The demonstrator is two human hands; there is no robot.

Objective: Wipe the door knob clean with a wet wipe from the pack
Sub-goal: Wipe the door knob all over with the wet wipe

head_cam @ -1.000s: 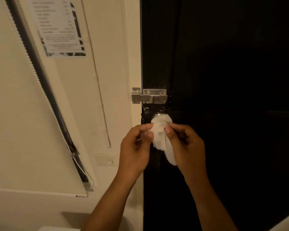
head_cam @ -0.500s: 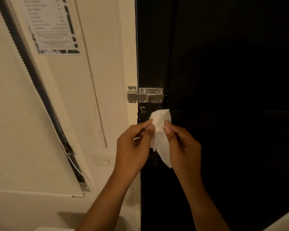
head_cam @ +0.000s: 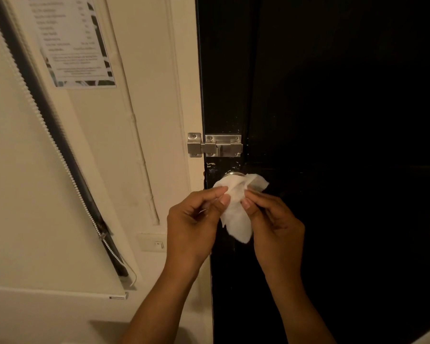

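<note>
Both my hands pinch wet wipe [head_cam: 236, 207] in front of black door [head_cam: 333, 95]. Left hand [head_cam: 196, 219] grip closed on wipe's left edge, right hand [head_cam: 276, 227] grip closed on its right. Wipe crumpled, long axis vertical, lower corner hanging down, top flaring right. Door knob [head_cam: 231, 174] just above and behind wipe, mostly hidden. Metal latch [head_cam: 215, 145] above knob.
</note>
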